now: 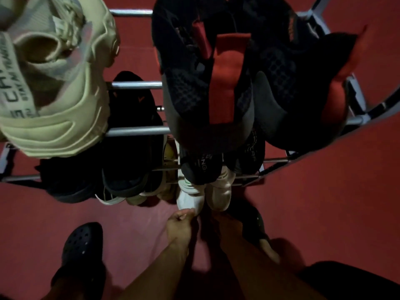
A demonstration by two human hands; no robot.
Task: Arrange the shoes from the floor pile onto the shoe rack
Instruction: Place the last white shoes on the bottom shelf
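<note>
The left hand (180,221) pinches the heel of a white sneaker (190,195) low on the shoe rack (134,132). The right hand is hidden in shadow beside that sneaker, so I cannot tell its fingers' state.

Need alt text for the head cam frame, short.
Seen from above, a person's left hand pinches the heel of a white shoe low on a metal shoe rack already holding dark and cream shoes. The right hand is hidden in shadow; the floor is red.

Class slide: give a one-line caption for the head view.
Left hand grips a white shoe low on the shoe rack.
</note>
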